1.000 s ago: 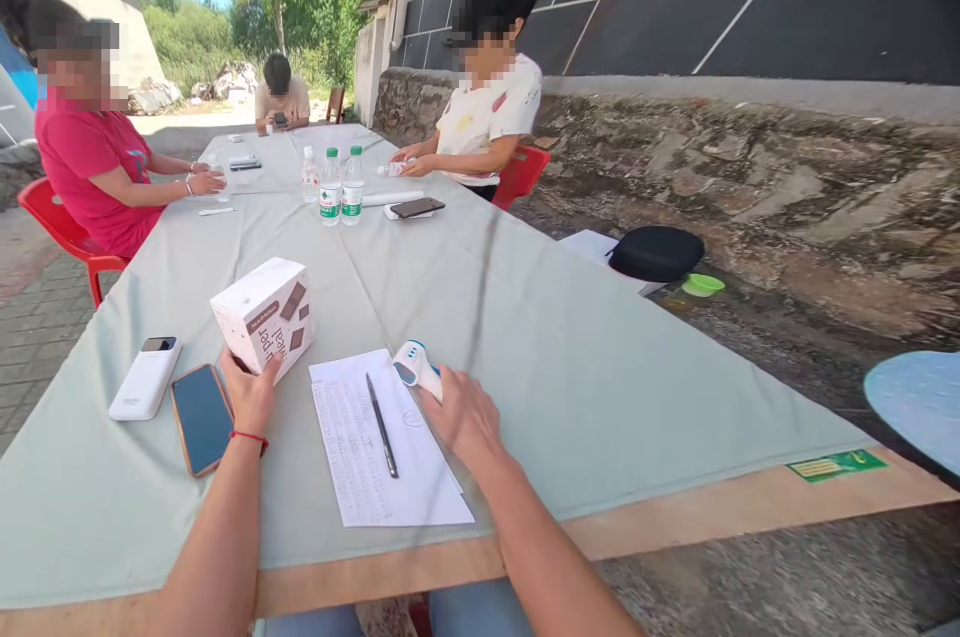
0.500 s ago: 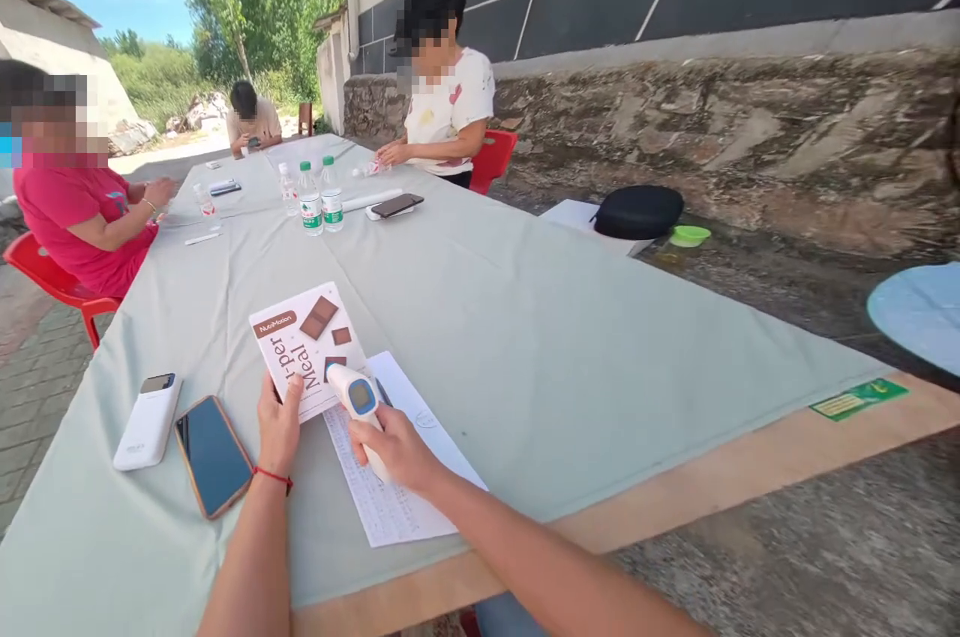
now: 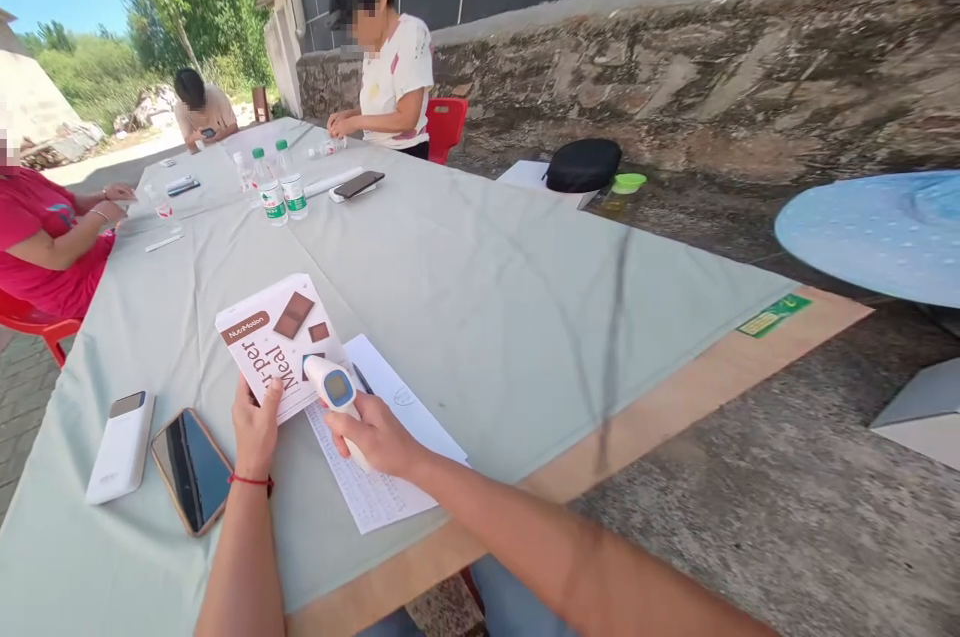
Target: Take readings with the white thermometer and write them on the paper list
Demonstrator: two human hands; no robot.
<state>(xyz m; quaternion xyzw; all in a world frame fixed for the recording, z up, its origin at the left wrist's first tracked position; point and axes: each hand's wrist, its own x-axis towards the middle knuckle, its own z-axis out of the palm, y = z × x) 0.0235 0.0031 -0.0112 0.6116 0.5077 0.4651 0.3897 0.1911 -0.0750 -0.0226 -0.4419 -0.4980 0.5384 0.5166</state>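
My left hand [image 3: 256,425] grips the lower edge of a white box [image 3: 262,332] printed with brown chocolate squares and "NutriMotion", thumb on its front face. In my right hand [image 3: 375,437] is a white infrared thermometer [image 3: 335,385] with a small grey screen, fingers wrapped round its handle. Its blue-rimmed tip is right at the box's front; whether it touches, I cannot tell. Under both hands lies a sheet of paper [image 3: 409,432] with handwriting, and a dark pen [image 3: 362,378] rests on it, partly hidden. A phone [image 3: 193,472] and a white power bank [image 3: 122,447] lie left of my left hand.
Farther along the cloth-covered table [image 3: 480,317] stand bottles with green caps [image 3: 270,192] and a dark phone [image 3: 359,184]. One person [image 3: 394,82] sits at the right side, another [image 3: 52,227] at the left, a third [image 3: 202,112] at the far end. A blue round surface [image 3: 877,232] is at right.
The view has turned slightly to the right, so the scene shifts left. Both hands keep their hold, and the thermometer stays at the box. A thin shadow now falls across the cloth.
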